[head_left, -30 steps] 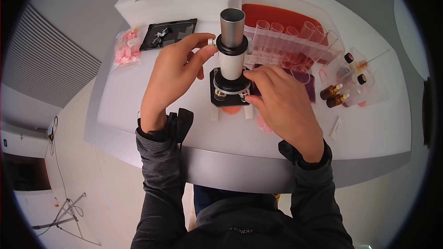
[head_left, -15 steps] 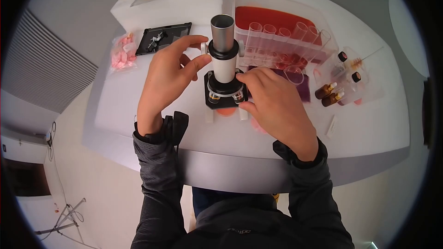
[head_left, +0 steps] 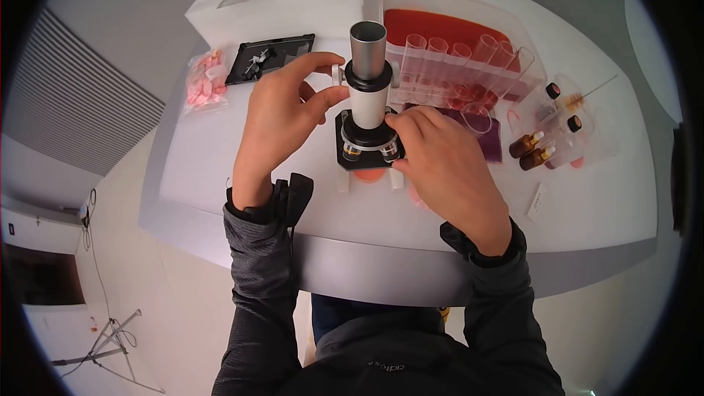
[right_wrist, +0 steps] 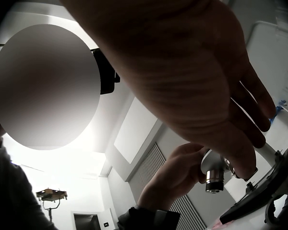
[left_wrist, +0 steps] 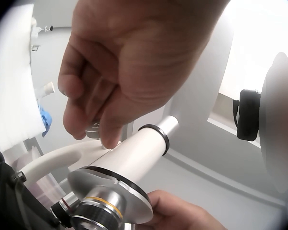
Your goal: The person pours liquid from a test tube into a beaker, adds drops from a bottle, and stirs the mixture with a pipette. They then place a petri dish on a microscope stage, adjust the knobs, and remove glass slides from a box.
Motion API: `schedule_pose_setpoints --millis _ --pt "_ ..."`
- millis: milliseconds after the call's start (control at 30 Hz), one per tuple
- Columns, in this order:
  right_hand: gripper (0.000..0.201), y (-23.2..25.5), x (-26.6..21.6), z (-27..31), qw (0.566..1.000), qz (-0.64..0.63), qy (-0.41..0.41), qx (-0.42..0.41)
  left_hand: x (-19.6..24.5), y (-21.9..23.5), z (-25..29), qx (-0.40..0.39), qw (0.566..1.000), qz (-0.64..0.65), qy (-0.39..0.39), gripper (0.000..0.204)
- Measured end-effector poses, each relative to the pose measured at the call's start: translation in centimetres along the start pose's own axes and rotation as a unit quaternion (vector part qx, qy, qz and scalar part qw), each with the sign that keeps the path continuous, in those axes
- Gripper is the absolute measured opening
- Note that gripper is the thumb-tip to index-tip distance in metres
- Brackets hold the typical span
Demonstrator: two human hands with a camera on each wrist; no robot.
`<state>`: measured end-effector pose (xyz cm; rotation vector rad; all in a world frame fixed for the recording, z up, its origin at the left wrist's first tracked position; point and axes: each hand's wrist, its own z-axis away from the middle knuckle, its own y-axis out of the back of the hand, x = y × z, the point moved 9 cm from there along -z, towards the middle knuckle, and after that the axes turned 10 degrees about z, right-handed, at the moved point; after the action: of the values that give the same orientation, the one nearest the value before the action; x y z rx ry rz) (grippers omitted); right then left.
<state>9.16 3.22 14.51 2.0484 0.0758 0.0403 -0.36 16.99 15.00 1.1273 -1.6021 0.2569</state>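
Observation:
A white and black microscope (head_left: 367, 106) with a silver eyepiece tube (head_left: 368, 48) stands upright on the table. My left hand (head_left: 277, 114) has thumb and forefinger on either side of its left focus knob (head_left: 337, 75); the left wrist view shows the knob (left_wrist: 93, 130) between them. My right hand (head_left: 455, 172) holds the rotating nosepiece area from the right, forefinger at the black collar and thumb by an objective. The right wrist view shows that thumb beside a silver objective (right_wrist: 214, 181). A round pink-orange dish (head_left: 368, 175) lies partly hidden under the base.
Behind on the right are a rack of tubes (head_left: 460, 66) and a red-filled tray (head_left: 411, 22). Dropper bottles (head_left: 537, 158) stand right. A black tray (head_left: 253, 59) and a bag of pink pieces (head_left: 207, 82) lie left, near a white block (head_left: 286, 11).
My left thumb and forefinger have spread a little around the knob, the thumb sitting lower. My right hand stays by the nosepiece. The head view has shifted slightly.

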Motion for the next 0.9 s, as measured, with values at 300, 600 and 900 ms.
schedule_pose_setpoints --millis 300,600,900 --pt "0.052 -0.6 0.3 0.3 0.998 -0.008 -0.012 -0.054 -0.2 0.4 0.0 0.005 1.000 -0.027 -0.002 0.032" --pt "0.040 -0.1 -0.3 0.3 1.000 0.014 0.007 -0.028 -0.2 0.5 0.1 0.006 0.999 -0.040 -0.001 0.032" --pt "0.045 -0.1 -0.2 0.1 0.999 0.004 0.014 -0.032 0.1 0.6 0.1 0.000 0.998 -0.057 0.024 0.036"
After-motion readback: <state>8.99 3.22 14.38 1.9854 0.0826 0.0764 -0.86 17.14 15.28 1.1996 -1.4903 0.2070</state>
